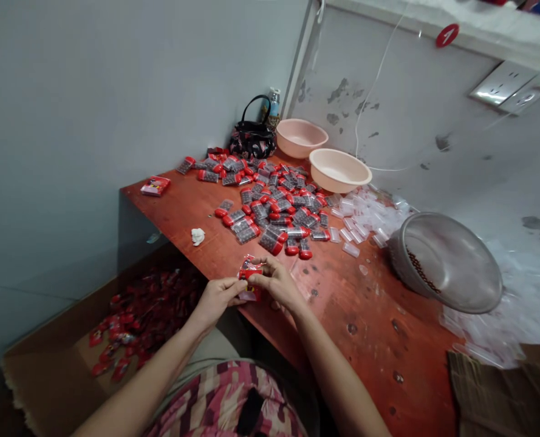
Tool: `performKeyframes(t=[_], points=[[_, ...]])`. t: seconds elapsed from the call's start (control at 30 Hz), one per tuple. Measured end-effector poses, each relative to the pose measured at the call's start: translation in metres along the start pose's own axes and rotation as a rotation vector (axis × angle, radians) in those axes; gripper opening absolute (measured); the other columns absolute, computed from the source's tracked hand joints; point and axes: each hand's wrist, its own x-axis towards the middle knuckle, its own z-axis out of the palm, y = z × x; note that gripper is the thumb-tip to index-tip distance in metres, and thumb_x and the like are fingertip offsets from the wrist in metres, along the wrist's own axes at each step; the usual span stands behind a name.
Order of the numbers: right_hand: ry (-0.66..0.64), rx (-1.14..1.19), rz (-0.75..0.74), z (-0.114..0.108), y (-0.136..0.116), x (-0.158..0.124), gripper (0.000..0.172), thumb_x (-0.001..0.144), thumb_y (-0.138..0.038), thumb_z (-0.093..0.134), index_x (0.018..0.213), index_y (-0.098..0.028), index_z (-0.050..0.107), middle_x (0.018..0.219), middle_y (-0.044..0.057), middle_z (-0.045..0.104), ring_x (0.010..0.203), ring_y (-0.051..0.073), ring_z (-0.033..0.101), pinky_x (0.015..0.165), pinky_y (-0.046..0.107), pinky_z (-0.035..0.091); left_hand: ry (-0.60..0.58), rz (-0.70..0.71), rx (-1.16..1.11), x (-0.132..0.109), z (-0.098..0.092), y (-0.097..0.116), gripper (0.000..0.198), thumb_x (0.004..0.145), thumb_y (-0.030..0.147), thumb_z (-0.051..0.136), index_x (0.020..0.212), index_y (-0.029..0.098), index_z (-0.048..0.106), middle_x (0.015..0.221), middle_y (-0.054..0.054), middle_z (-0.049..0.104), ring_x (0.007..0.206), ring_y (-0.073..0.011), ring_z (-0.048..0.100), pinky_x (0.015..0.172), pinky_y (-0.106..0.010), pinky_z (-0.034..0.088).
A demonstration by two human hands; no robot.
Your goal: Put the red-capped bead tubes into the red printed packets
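Note:
My left hand (218,298) and my right hand (276,285) meet at the near edge of the red table (342,303). Between them is a small red and pink printed packet (250,295) with shiny clear film at its top. Fingers of both hands are closed on it, the left on its near left side and the right on its upper right. Just beyond lies a spread of small clear containers with red caps (270,209), filled with dark round beads. A crumpled white tissue (197,236) lies to the left of my hands.
Two pale pink basins (340,171) and a black handbag (251,141) stand at the back. Clear empty tubes (365,212) lie beside a tilted grey basin (452,261) holding some dark beads. A cardboard box (37,382) of red packets (146,315) stands below, left. A flat red pack (155,186) lies near the corner.

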Motion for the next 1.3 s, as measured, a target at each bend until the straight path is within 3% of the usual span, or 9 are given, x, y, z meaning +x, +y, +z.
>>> performKeyframes(t=[0.07,0.23,0.4,0.53,0.7,0.8,0.97,1.13,1.3], points=[[0.014,-0.270,-0.066,-0.006,-0.006,0.007,0.018,0.073,-0.028,0.057,0.088,-0.017,0.055,0.070,-0.001,0.062,0.062,0.013,0.057,0.059,0.024,0.045,0.009,-0.011,-0.025,0.001,0.000,-0.003,0.022,0.063,0.035,0.065,0.066,0.013,0.068,0.065,-0.007,0.067,0.064,-0.0188,0.061,0.063,-0.029,0.050],[0.305,-1.214,-0.242,-0.023,-0.018,0.036,0.019,0.083,-0.028,0.043,0.096,-0.020,0.055,0.096,0.007,0.060,0.089,0.020,0.053,0.073,0.031,0.041,0.157,0.046,-0.083,0.001,0.004,-0.010,0.021,0.062,0.032,0.067,0.059,0.012,0.066,0.057,-0.004,0.064,0.054,-0.0138,0.058,0.052,-0.023,0.047],[0.215,-1.638,-0.164,-0.030,-0.018,0.054,0.025,0.080,-0.021,0.047,0.104,-0.019,0.050,0.096,0.009,0.057,0.092,0.023,0.048,0.070,0.030,0.040,0.251,-0.007,-0.277,0.000,0.000,-0.010,0.020,0.059,0.030,0.069,0.059,0.010,0.065,0.055,-0.005,0.064,0.051,-0.0125,0.058,0.049,-0.021,0.045],[0.202,-1.620,-0.143,-0.041,-0.013,0.041,0.022,0.079,-0.019,0.046,0.101,-0.019,0.052,0.095,0.009,0.055,0.087,0.022,0.049,0.066,0.028,0.040,0.278,-0.051,-0.399,0.000,-0.005,-0.005,0.020,0.057,0.028,0.071,0.059,0.009,0.064,0.055,-0.005,0.064,0.050,-0.0114,0.057,0.050,-0.020,0.046],[0.071,-1.449,-0.335,-0.067,0.006,-0.008,0.024,0.082,-0.011,0.038,0.088,-0.020,0.058,0.095,0.007,0.056,0.088,0.019,0.050,0.075,0.028,0.038,0.259,-0.075,-0.506,0.002,-0.003,-0.004,0.020,0.057,0.028,0.072,0.059,0.010,0.063,0.053,-0.003,0.063,0.048,-0.0092,0.056,0.048,-0.019,0.045],[0.294,-1.235,-0.313,-0.071,0.020,-0.034,0.021,0.084,-0.018,0.038,0.092,-0.019,0.057,0.094,0.008,0.058,0.085,0.018,0.053,0.075,0.030,0.040,0.257,-0.078,-0.555,0.005,0.002,-0.006,0.019,0.057,0.026,0.073,0.059,0.009,0.062,0.053,-0.001,0.061,0.046,-0.0075,0.054,0.045,-0.017,0.045],[0.590,-1.061,-0.040,-0.046,0.024,-0.032,0.033,0.081,-0.043,0.042,0.093,-0.015,0.055,0.083,0.009,0.062,0.069,0.020,0.058,0.061,0.029,0.041,0.291,-0.082,-0.655,0.012,0.011,-0.009,0.013,0.061,0.019,0.070,0.064,0.010,0.062,0.058,-0.002,0.063,0.051,-0.0090,0.058,0.048,-0.018,0.049],[0.578,-1.139,0.095,-0.026,0.015,-0.006,0.032,0.074,-0.046,0.051,0.079,-0.014,0.057,0.072,0.012,0.062,0.067,0.023,0.057,0.055,0.029,0.037,0.358,-0.048,-0.745,0.014,0.011,-0.008,0.004,0.068,0.014,0.064,0.071,0.011,0.062,0.063,-0.002,0.063,0.054,-0.0104,0.059,0.053,-0.023,0.054],[0.430,-0.526,0.032,-0.010,0.016,-0.022,0.024,0.075,-0.042,0.052,0.076,-0.018,0.053,0.058,0.000,0.057,0.049,0.014,0.053,0.044,0.023,0.038,0.403,0.003,-0.845,0.014,0.007,-0.004,0.002,0.073,0.011,0.059,0.072,0.012,0.061,0.063,-0.002,0.062,0.056,-0.0098,0.059,0.058,-0.027,0.055]])
